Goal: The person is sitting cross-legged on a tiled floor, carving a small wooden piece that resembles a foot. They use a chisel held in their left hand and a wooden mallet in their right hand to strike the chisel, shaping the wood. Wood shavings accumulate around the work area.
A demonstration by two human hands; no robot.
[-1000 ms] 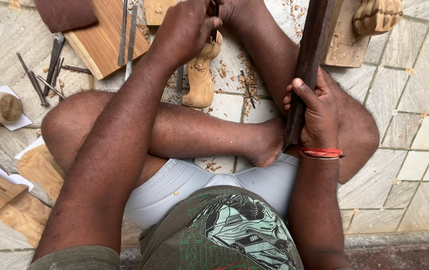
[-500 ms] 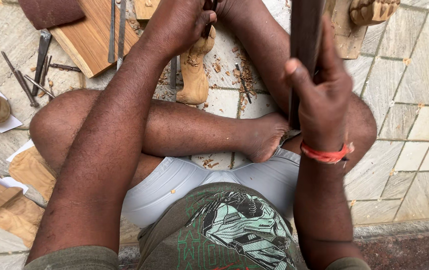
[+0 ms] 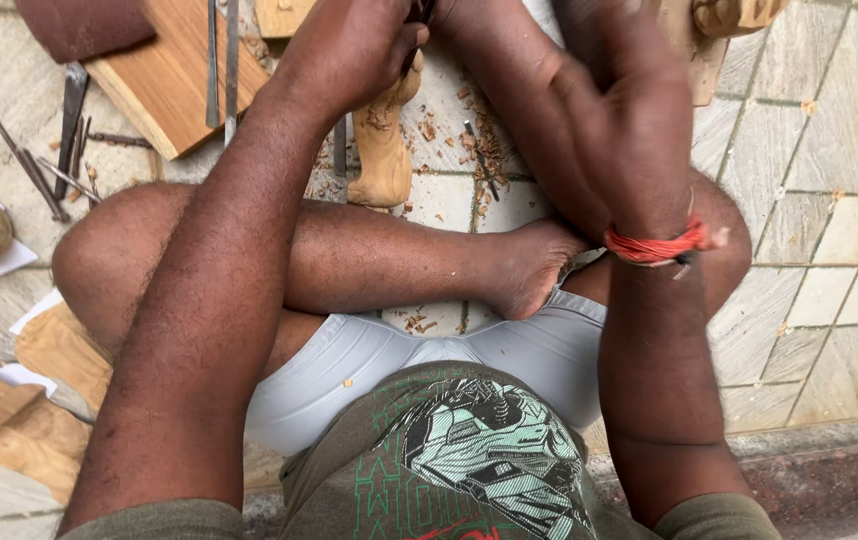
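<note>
The left hand (image 3: 349, 50) is closed around a thin tool set against the pale carved wooden piece (image 3: 384, 140) standing on the tiled floor (image 3: 829, 150). The blurred right hand (image 3: 629, 120) is raised; its grip I cannot tell. The carving looks stiff, light and best held by its thick base.

- left hand (image 3: 349, 50) fisted over top of pale carved wooden figure (image 3: 384, 150), which stands on tiled floor (image 3: 829, 150)
- right hand (image 3: 629, 130) raised, motion-blurred, red thread band (image 3: 654, 245) at wrist; grip unclear
- wood chips (image 3: 479, 140) beside figure
- thin metal chisels (image 3: 44, 170) lying left, near tan wooden board (image 3: 164, 90)
</note>
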